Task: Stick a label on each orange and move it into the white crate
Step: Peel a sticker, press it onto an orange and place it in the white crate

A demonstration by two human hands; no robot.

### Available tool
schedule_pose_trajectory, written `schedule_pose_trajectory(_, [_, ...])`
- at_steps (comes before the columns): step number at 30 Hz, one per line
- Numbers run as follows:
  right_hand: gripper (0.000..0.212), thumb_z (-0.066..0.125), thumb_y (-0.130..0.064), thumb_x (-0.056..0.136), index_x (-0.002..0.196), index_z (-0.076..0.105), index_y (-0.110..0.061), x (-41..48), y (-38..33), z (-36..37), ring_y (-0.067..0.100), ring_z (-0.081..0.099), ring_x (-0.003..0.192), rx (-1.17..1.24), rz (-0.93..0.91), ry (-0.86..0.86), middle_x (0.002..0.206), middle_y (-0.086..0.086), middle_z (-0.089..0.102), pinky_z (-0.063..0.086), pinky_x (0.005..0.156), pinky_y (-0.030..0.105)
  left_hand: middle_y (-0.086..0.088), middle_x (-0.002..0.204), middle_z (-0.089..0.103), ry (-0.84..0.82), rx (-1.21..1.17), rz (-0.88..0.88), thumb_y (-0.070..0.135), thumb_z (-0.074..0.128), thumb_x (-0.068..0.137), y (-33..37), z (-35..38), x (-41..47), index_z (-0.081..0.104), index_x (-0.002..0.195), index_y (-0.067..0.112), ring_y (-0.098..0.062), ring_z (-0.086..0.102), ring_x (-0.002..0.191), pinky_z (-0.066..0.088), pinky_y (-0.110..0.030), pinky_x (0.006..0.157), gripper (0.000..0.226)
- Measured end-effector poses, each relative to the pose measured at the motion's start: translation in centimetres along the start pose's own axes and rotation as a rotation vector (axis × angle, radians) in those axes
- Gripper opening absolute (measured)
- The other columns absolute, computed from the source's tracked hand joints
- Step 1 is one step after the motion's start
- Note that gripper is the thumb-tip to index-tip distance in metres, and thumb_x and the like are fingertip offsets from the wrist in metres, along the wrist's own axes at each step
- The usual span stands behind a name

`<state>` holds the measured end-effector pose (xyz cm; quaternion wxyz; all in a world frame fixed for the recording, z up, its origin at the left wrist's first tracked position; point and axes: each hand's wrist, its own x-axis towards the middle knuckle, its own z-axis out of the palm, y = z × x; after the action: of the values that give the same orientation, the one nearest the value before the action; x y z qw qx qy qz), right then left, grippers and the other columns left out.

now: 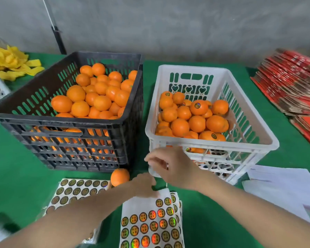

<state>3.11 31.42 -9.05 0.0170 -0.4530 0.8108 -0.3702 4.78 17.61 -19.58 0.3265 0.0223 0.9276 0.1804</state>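
Label sheet [150, 222] points away, left hand [144, 185] pinching its top; right hand [172, 167] unclear.

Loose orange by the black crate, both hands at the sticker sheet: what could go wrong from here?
1. The loose orange sits free on the green cloth beside the black crate; a nudge from the left hand might set it rolling.
2. It and the right hand meet at the top edge of the sticker sheet, blurred; a peeled label could fold or cling to a finger.
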Motion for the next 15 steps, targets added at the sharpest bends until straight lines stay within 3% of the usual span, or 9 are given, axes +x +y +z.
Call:
schedule_pose_trajectory(2, [0.019, 0.05, -0.012, 0.094, 0.106, 0.064, -0.009, -1.9, 2.6, 2.3, -0.002, 0.046, 0.063, -0.081, 0.24, -0.156, 0.089, 0.007, 0.066, 0.035, 0.061, 0.01, -0.007, 0.118, 0.058, 0.114, -0.014, -0.025, 0.028, 0.068, 0.085, 0.5, 0.6, 0.1, 0.061, 0.112, 0.013, -0.024, 0.055, 0.111, 0.045, -0.034, 0.098, 0.031])
schedule_pose_trajectory(5, [0.018, 0.047, -0.005, 0.092, 0.103, 0.061, -0.002, -4.3, 5.5, 3.8, 0.018, 0.054, 0.074, -0.148, 0.372, -0.239, 0.089, 0.014, 0.066, 0.041, 0.068, 0.024, -0.007, 0.119, 0.062, 0.215, -0.057, -0.052, 0.018, 0.065, 0.084, 0.7, 0.7, 0.2, 0.066, 0.108, 0.006, -0.024, 0.058, 0.11, 0.048, -0.035, 0.095, 0.026])
schedule_pose_trajectory(9, [0.006, 0.058, -0.015, 0.088, 0.09, 0.06, -0.009, -6.4, 6.6, 5.5, 0.018, 0.055, 0.074, -0.146, 0.425, -0.315, 0.082, 0.005, 0.06, 0.039, 0.065, 0.022, 0.001, 0.122, 0.056, 0.108, -0.046, -0.064, 0.049, 0.066, 0.083, 0.5, 0.6, 0.0, 0.06, 0.12, 0.016, -0.021, 0.052, 0.119, 0.041, -0.034, 0.1, 0.05])
schedule_pose_trajectory(12, [0.024, 0.064, -0.026, 0.086, 0.105, 0.055, -0.014, -7.2, 6.2, 7.3, 0.012, 0.044, 0.085, -0.212, 0.454, -0.375, 0.094, -0.005, 0.047, 0.035, 0.07, 0.022, -0.002, 0.114, 0.06, 0.147, -0.011, -0.061, 0.035, 0.069, 0.084, 0.7, 1.1, -0.1, 0.066, 0.107, 0.015, -0.022, 0.054, 0.114, 0.039, -0.033, 0.099, 0.03])
schedule_pose_trajectory(15, [0.034, 0.06, -0.028, 0.089, 0.119, 0.053, -0.014, -7.3, 5.9, 8.1, 0.017, 0.051, 0.098, -0.271, 0.449, -0.313, 0.113, 0.002, 0.05, 0.04, 0.085, 0.026, -0.007, 0.091, 0.064, 0.247, -0.122, -0.012, 0.016, 0.061, 0.086, 0.5, 0.6, -0.3, 0.067, 0.083, 0.007, -0.027, 0.063, 0.101, 0.05, -0.034, 0.091, 0.011])
